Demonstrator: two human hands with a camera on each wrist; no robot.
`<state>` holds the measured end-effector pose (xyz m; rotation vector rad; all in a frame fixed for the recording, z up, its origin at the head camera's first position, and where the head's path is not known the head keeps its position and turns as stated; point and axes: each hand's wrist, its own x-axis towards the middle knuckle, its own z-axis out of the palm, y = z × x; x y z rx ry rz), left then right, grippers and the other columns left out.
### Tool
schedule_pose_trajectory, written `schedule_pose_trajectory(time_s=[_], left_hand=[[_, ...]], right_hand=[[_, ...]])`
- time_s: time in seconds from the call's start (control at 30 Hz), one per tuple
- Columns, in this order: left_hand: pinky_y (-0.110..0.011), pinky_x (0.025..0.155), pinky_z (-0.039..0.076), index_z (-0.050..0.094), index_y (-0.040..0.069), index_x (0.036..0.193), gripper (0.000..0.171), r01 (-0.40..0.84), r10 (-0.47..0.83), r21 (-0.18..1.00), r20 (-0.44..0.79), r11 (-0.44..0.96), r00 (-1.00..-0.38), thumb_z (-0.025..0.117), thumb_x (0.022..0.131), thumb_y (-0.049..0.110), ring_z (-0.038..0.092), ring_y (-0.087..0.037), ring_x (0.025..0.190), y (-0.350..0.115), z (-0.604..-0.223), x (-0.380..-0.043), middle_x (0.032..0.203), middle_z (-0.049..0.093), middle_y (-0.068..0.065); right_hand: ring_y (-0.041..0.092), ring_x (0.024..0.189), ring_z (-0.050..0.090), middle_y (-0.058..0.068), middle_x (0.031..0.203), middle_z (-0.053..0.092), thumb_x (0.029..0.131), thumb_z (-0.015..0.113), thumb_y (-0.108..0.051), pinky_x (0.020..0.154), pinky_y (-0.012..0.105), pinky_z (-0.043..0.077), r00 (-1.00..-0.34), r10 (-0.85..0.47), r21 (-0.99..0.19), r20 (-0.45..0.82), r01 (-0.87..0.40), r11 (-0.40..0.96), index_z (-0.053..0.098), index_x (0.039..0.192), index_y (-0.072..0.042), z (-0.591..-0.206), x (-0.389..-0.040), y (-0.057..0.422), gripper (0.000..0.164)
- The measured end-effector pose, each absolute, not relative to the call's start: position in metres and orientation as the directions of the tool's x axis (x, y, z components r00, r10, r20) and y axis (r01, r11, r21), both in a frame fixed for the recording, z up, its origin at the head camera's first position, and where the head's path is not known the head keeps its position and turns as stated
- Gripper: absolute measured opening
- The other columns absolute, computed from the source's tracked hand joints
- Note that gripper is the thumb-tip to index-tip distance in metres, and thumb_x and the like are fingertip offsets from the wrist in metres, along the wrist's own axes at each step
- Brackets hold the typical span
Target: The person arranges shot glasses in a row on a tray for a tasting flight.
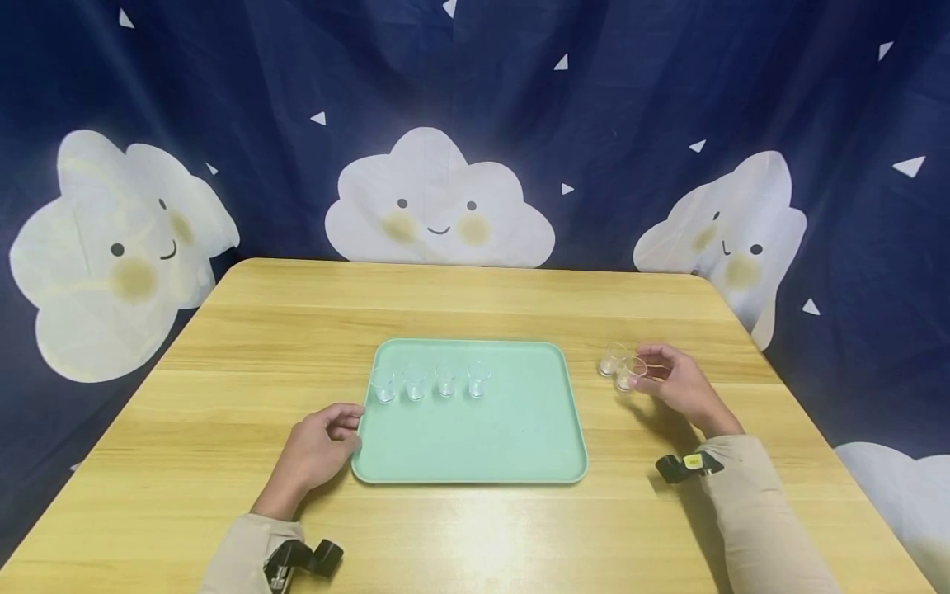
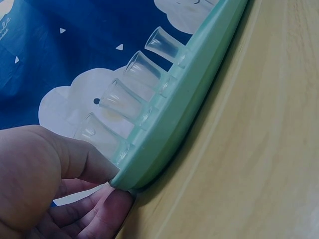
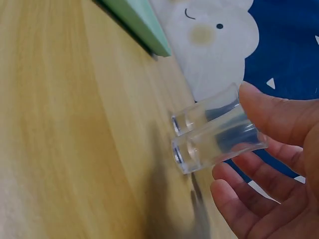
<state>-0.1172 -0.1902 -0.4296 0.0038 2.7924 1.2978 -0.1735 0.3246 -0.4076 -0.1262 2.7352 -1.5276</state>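
Observation:
A row of several small clear shot glasses [image 1: 446, 384] stands upright on the left part of a mint-green tray [image 1: 475, 454]. At the tray's left edge is my left hand [image 1: 315, 445]; in the left wrist view its thumb lies on the rim and the fingers curl beside and below it. To the right of the tray, two more clear shot glasses stand close together, one farther back [image 1: 612, 361] and one nearer [image 1: 629, 376]. My right hand [image 1: 679, 384] holds the nearer glass near its mouth between thumb and fingers. Whether that glass touches the table is hard to tell.
Everything stands on a light wooden table [image 1: 475, 536] with rounded far corners. A dark blue curtain [image 1: 475, 74] printed with smiling clouds hangs behind and at both sides. A black wrist camera [image 1: 324, 558] sits on the left sleeve, another [image 1: 671, 469] on the right.

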Motion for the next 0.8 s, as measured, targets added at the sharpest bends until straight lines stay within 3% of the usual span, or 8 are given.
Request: schedule_pose_trajectory(time_s=[0.37, 0.8], left_hand=[[-0.034, 0.080, 0.047, 0.066, 0.003, 0.118, 0.036, -0.036, 0.021, 0.765, -0.064, 0.642, -0.998, 0.060, 0.082, 0.004, 0.059, -0.016, 0.086, -0.1898, -0.4301, -0.1177, 0.103, 0.067, -0.006], [-0.034, 0.080, 0.048, 0.066, 0.003, 0.118, 0.036, -0.039, 0.015, 0.770, -0.063, 0.637, -0.998, 0.061, 0.082, 0.005, 0.060, -0.016, 0.086, -0.1899, -0.4302, -0.1181, 0.103, 0.066, -0.007]], right_hand=[[0.037, 0.101, 0.061, 0.024, 0.113, 0.061, 0.084, 0.075, -0.012, 0.078, 0.019, 0.049, -0.997, -0.071, -0.781, 0.039, -0.075, 0.620, 0.055, 0.122, 0.007, -0.4142, -0.1746, 0.3212, 0.047], [0.035, 0.101, 0.061, 0.023, 0.112, 0.062, 0.088, 0.071, -0.014, 0.078, 0.019, 0.048, -0.997, -0.063, -0.772, 0.046, -0.075, 0.631, 0.056, 0.119, 0.008, -0.4122, -0.1745, 0.3195, 0.041]])
